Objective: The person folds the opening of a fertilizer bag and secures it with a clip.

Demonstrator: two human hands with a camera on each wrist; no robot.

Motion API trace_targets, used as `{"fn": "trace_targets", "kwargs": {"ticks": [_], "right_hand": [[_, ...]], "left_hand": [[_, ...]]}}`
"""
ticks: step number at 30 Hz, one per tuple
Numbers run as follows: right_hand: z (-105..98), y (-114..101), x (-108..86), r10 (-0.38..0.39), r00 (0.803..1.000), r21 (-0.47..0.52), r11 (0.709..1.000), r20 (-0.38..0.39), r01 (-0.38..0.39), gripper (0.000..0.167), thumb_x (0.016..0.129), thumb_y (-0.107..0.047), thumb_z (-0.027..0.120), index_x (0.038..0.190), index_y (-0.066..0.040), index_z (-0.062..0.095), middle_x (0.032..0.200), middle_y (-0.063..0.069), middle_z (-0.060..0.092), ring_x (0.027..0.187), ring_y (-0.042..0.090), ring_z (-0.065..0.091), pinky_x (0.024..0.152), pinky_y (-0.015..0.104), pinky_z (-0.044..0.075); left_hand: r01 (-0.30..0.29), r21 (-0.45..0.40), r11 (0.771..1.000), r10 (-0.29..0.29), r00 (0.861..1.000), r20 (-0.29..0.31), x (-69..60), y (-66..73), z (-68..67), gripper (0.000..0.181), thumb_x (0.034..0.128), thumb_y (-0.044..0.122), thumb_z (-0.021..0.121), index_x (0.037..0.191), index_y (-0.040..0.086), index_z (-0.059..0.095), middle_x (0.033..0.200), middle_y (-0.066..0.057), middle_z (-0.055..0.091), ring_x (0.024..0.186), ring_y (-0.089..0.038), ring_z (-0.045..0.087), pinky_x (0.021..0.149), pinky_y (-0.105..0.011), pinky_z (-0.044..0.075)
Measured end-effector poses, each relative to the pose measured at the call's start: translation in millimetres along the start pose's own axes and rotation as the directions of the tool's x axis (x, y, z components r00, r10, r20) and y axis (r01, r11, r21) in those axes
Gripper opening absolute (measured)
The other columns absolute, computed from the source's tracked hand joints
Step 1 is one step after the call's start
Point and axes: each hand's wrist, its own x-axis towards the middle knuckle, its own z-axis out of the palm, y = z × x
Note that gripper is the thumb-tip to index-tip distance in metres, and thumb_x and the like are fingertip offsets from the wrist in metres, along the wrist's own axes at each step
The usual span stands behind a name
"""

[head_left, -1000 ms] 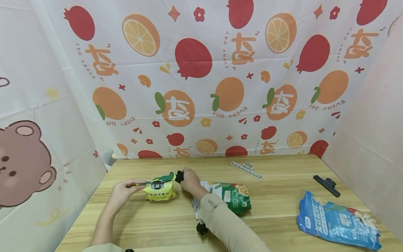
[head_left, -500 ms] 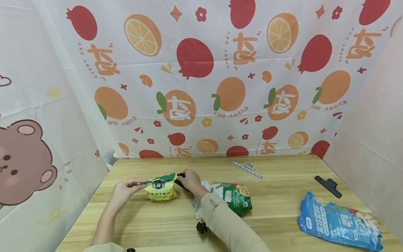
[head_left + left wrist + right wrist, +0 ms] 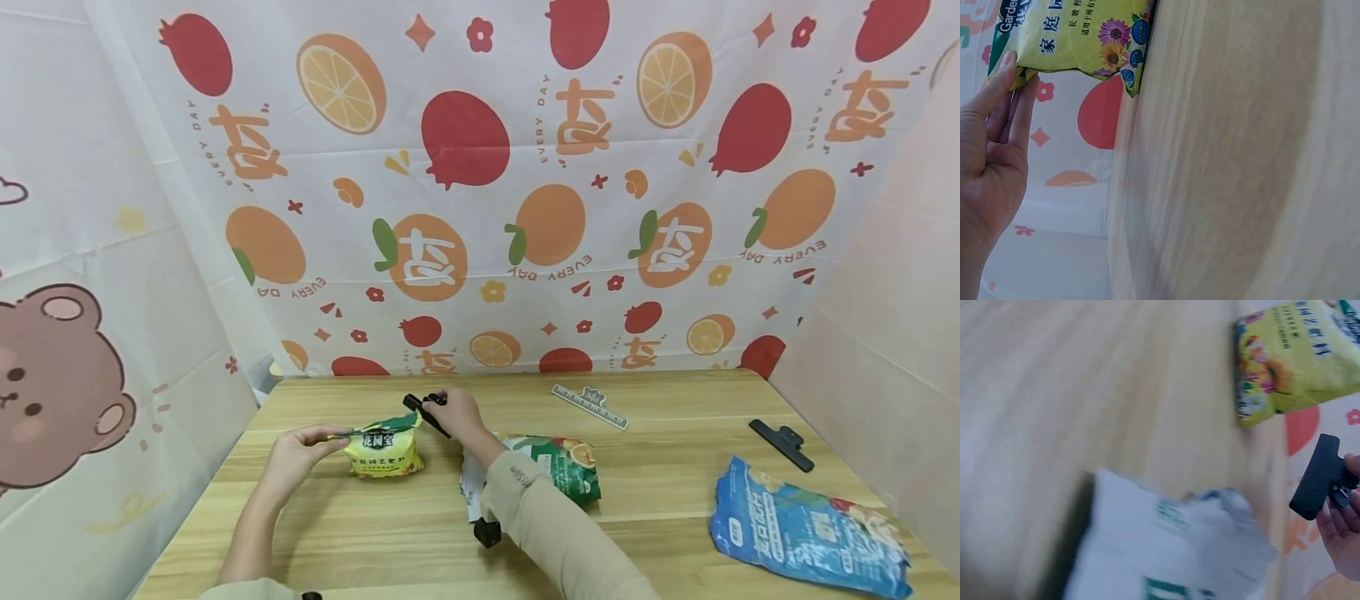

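My left hand [image 3: 296, 454] pinches the upper left corner of a yellow fertilizer bag [image 3: 385, 458] with a green folded top. The bag stands on the table; in the left wrist view, thumb and fingers [image 3: 1004, 81] grip its edge. My right hand [image 3: 459, 419] holds a black bag clip [image 3: 433, 422] by its handle, just right of the bag's upper right corner. In the right wrist view, the clip [image 3: 1317, 478] is apart from the yellow bag [image 3: 1297, 359], with nothing in its bite.
A green and white bag [image 3: 573, 475] lies partly behind my right forearm. To the right is a blue bag [image 3: 810, 533], with another black clip [image 3: 782, 444] behind it. A white ruler-patterned clip [image 3: 588, 405] lies near the table's back edge.
My right hand has drawn the black clip slightly back and away from the yellow bag's right corner, turning it. The left hand keeps its grip in the same place.
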Motion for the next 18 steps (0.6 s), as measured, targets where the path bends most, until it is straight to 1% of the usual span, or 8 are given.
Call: {"fn": "trace_targets", "kwargs": {"ticks": [2,6,12,15,18], "right_hand": [[-7.2,-4.3,1.4,-0.022,1.000,-0.001,1.000,-0.006,0.022,0.024,0.087,-0.026,0.065,0.102,-0.007,0.066,0.093,0.004,0.063,0.079,0.015,0.058,0.063,0.026,0.048],[-21.3,-12.7,4.4,-0.090,0.996,-0.043,0.995,-0.027,0.088,0.023,0.086,-0.026,0.067,0.100,-0.008,0.066,0.093,0.004,0.063,0.079,0.015,0.058,0.063,0.026,0.048],[-37.8,-25.1,5.2,-0.136,0.991,-0.031,0.990,-0.019,0.135,0.025,0.084,-0.029,0.068,0.101,-0.010,0.068,0.096,0.001,0.062,0.082,0.013,0.057,0.065,0.025,0.047],[-43.6,-33.6,2.0,-0.190,0.982,-0.072,0.979,-0.015,0.188,0.028,0.084,-0.033,0.068,0.103,-0.012,0.068,0.099,-0.001,0.062,0.084,0.011,0.057,0.066,0.023,0.046],[-48.7,-44.2,-3.5,-0.248,0.969,-0.093,0.965,-0.007,0.246,0.030,0.084,-0.033,0.068,0.106,-0.013,0.068,0.098,-0.002,0.063,0.083,0.009,0.056,0.064,0.021,0.046]], "left_hand": [[-0.002,0.001,1.000,0.002,1.000,-0.003,-0.1,-0.3,0.3,0.040,0.0819,0.035,0.069,0.107,0.004,0.068,0.104,-0.009,0.065,0.094,-0.013,0.056,0.077,-0.029,0.045],[-0.002,0.004,1.000,0.002,1.000,-0.010,0.0,-0.4,0.5,0.041,0.0819,0.036,0.069,0.107,0.003,0.068,0.103,-0.009,0.066,0.091,-0.011,0.055,0.076,-0.027,0.045],[-0.006,0.007,1.000,0.006,1.000,-0.010,0.2,0.3,1.1,0.041,0.0822,0.036,0.068,0.107,0.003,0.068,0.104,-0.010,0.065,0.092,-0.011,0.055,0.075,-0.026,0.046],[-0.003,0.011,1.000,0.003,1.000,-0.012,0.5,1.0,1.5,0.042,0.0823,0.037,0.068,0.107,0.003,0.068,0.104,-0.010,0.065,0.093,-0.012,0.055,0.076,-0.027,0.046],[-0.001,0.017,1.000,0.001,1.000,-0.013,0.8,1.4,1.6,0.042,0.0824,0.037,0.068,0.107,0.003,0.068,0.104,-0.011,0.065,0.093,-0.014,0.055,0.076,-0.028,0.045]]}}
